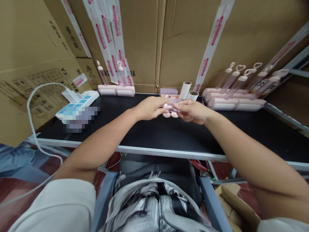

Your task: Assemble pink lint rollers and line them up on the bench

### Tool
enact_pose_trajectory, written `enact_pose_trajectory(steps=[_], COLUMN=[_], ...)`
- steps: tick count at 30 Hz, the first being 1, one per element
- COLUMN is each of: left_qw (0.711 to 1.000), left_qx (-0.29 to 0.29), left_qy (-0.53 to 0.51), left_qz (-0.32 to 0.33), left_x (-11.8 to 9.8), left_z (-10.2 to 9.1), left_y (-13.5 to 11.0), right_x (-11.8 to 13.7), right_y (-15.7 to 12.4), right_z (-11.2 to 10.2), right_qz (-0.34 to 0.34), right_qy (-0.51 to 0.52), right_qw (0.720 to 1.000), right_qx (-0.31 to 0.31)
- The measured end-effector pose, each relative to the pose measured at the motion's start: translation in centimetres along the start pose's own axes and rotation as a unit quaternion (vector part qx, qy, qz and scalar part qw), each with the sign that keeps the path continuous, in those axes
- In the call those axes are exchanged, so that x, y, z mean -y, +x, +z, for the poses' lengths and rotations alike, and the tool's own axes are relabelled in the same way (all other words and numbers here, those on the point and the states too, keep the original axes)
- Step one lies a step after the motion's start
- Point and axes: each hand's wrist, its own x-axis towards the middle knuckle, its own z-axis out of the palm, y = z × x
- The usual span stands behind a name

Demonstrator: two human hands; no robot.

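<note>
My left hand (150, 108) and my right hand (193, 111) meet over the middle of a black table (154, 132). Both pinch the same small pink and clear plastic handle piece (172, 106), the left at its pink cap end, the right at its clear end. Two small pink caps (170, 114) lie on the table just under the hands. A pink box-like part (170, 96) sits right behind them.
Finished pink lint rollers with heart-shaped handles (238, 96) lie stacked at the back right, and two more (116, 90) at the back left. Two white paper cores (188, 91) stand near the centre. A white power strip (78, 101) with cable is at left. Cardboard boxes wall the back.
</note>
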Motion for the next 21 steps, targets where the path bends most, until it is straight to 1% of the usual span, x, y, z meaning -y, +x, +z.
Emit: enact_pose_trajectory(steps=[2,5,6,7,8,9,11,12,13,15,17,18,19,21], left_qw=[1.000,0.998,0.997,0.995,0.993,0.991,0.987,0.983,0.976,0.960,0.946,0.939,0.933,0.924], left_qx=[-0.008,-0.029,-0.038,-0.043,-0.039,-0.019,0.061,0.110,0.158,0.232,0.280,0.298,0.311,0.328], left_qy=[-0.007,-0.051,-0.070,-0.089,-0.104,-0.116,-0.125,-0.124,-0.122,-0.114,-0.100,-0.088,-0.073,-0.043], left_qz=[0.007,-0.004,-0.016,-0.031,-0.046,-0.059,-0.076,-0.082,-0.087,-0.102,-0.129,-0.146,-0.164,-0.190], left_x=[0.0,0.3,0.4,0.6,0.7,0.8,0.8,0.7,0.5,0.3,0.0,-0.1,-0.1,-0.3], left_z=[-0.1,-0.8,-1.1,-1.4,-1.7,-2.0,-2.4,-2.4,-2.4,-2.2,-2.0,-1.9,-1.9,-1.9], left_y=[0.0,0.0,-0.1,-0.1,-0.1,-0.2,-0.3,-0.3,-0.4,-0.4,-0.5,-0.5,-0.5,-0.5], right_x=[0.1,0.5,0.6,0.8,0.9,1.0,0.8,0.6,0.4,-0.4,-1.3,-1.7,-2.2,-2.9], right_y=[-0.1,-0.4,-0.5,-0.5,-0.5,-0.4,0.0,0.2,0.5,1.2,1.7,2.0,2.2,2.5], right_z=[0.0,-0.2,-0.5,-0.8,-1.3,-2.0,-3.6,-4.5,-5.3,-6.8,-7.8,-8.1,-8.3,-8.3], right_qz=[0.008,-0.010,-0.026,-0.052,-0.089,-0.131,-0.203,-0.221,-0.224,-0.208,-0.180,-0.160,-0.137,-0.088], right_qy=[0.020,0.009,-0.003,-0.021,-0.046,-0.076,-0.136,-0.162,-0.186,-0.248,-0.319,-0.349,-0.370,-0.387], right_qw=[1.000,1.000,0.999,0.995,0.985,0.965,0.904,0.877,0.859,0.835,0.812,0.806,0.807,0.826], right_qx=[0.000,-0.022,-0.045,-0.085,-0.143,-0.213,-0.350,-0.394,-0.421,-0.446,-0.454,-0.451,-0.440,-0.401])
